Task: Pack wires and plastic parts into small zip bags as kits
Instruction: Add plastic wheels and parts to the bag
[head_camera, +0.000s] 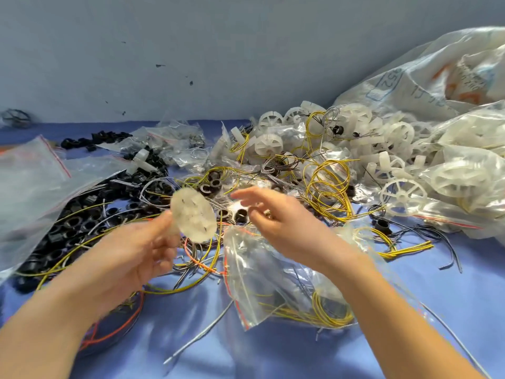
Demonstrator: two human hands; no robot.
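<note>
Grey wall [191, 50] fills the upper half of the frame. Below it a blue cloth [273, 356] covers the work surface, bare mostly along the bottom edge.

Upper right: large translucent sacks [423, 77], printed, slumped against the wall. Spilling from them toward centre, a heap of white spoked wheels [382, 138], some loose, some in clear bags.

Left edge: a big clear bag [27, 181] with a red seal strip, lying flat. Beside it, running from mid-left to lower left, a spread of black rings [71, 225].

Centre right: loose coils of yellow wire [328, 184], tangled among the wheels and a few dark rings.

Lower centre: small zip bag [254, 274], clear with a red strip, lying crumpled on the cloth under the right forearm. Yellow wire shows through its lower right part. Whether the forearm touches it I cannot tell.

Left hand [131, 258], centre left, blurred: thumb and fingers pinch a white disc [194, 214] at its lower left edge and hold it raised, face toward the camera, above the wire tangle.

Right hand [281, 222], just right of the disc and apart from it: fingers spread and loose, holding nothing, above the upper part of the zip bag.

Lower left, under the left forearm: a loop of orange wire [114, 332]. Bottom centre: one grey wire [202, 335] lying loose on the cloth.
</note>
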